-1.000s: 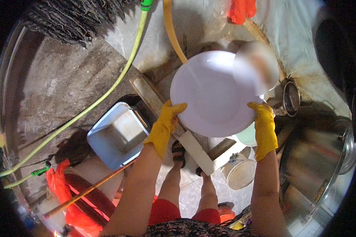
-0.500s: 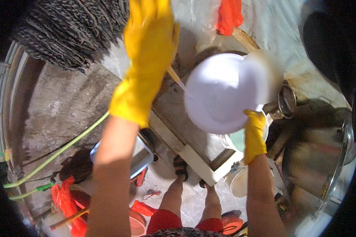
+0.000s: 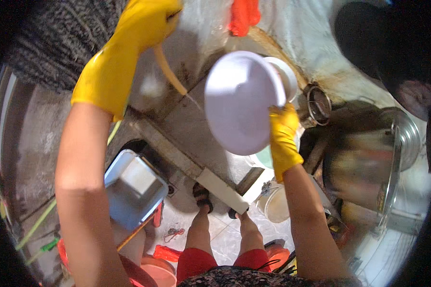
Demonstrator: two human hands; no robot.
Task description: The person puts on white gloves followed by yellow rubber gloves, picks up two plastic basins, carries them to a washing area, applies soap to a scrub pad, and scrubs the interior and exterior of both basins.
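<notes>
Both my hands wear yellow rubber gloves. My right hand (image 3: 283, 136) grips the right rim of a white plastic basin (image 3: 239, 103), which is tilted with its inside partly toward me. My left hand (image 3: 146, 24) is raised at the far left with its fingers curled; what they close on is hidden. Just below that hand hangs a tan hose (image 3: 170, 74), and a thin stream of water leaves its end beside the basin's left rim.
A low tiled ledge (image 3: 220, 189) crosses in front of my feet. Nearby are a blue tub (image 3: 129, 210), a white bucket (image 3: 277, 204) and a metal strainer (image 3: 318, 104). Dark mop strands (image 3: 57, 52) hang far left, and a red bag (image 3: 244, 16) at the back.
My left hand has gone from outstretched fingers to curled ones and sits further left. The basin, held in my right hand, has tilted more. The view has shifted, too.
</notes>
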